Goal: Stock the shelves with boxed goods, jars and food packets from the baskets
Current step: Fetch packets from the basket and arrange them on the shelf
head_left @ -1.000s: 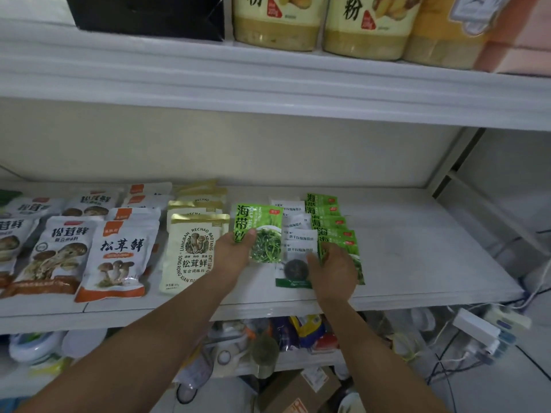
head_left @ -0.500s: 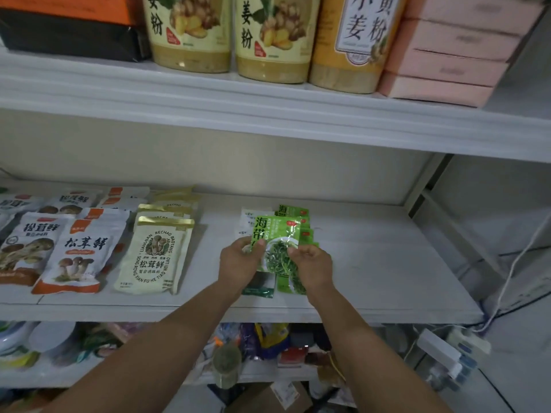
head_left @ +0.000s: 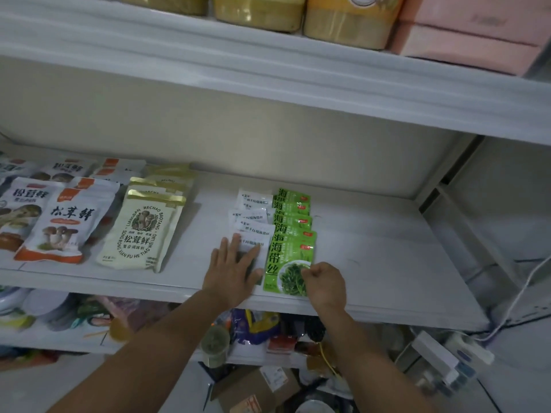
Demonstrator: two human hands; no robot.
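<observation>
On shelf point(head_left: 387, 263), flat left hand point(head_left: 231, 272) presses white packets point(head_left: 253, 222), right hand point(head_left: 325, 286) pinches green packet point(head_left: 286, 263)

**Shelf stock, counted by kind**

Five green seaweed packets point(head_left: 290, 257) lie in one overlapping column, with four white packets point(head_left: 253, 217) in the column beside it. There are four cream mushroom pouches point(head_left: 140, 231) with gold tops, and at least six white-and-orange mushroom pouches point(head_left: 64, 225), the far ones too blurred to count surely. The upper shelf point(head_left: 268, 73) carries three yellow jars point(head_left: 259, 13) and two pink boxes point(head_left: 465, 49).
</observation>
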